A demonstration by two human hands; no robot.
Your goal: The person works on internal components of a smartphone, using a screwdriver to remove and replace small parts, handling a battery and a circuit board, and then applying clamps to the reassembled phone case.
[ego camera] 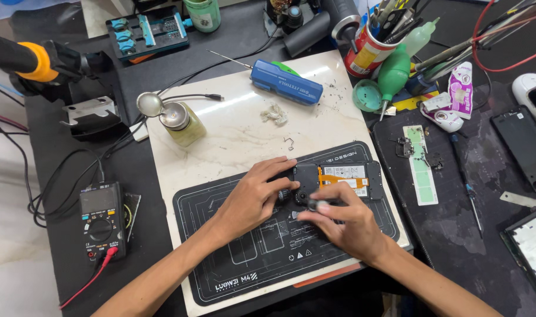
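An opened phone (345, 179) lies back-up on a dark work mat (221, 258), its black inner cover, orange flex cable and white battery label exposed. My left hand (253, 196) rests flat on the phone's left end and steadies it. My right hand (344, 220) sits at the phone's near edge, fingers pinched on a small dark tool (315, 205) whose tip meets the phone's lower left part. What the tip touches is hidden by my fingers.
The mat lies on a pale marble slab (233, 135) with a blue electric screwdriver (285, 82) and a small pump bottle (183, 123). A multimeter (102, 220) sits at left. Right: a green blower (392, 76), tool cup (368, 53), screwdriver (466, 188), spare phones (523, 147).
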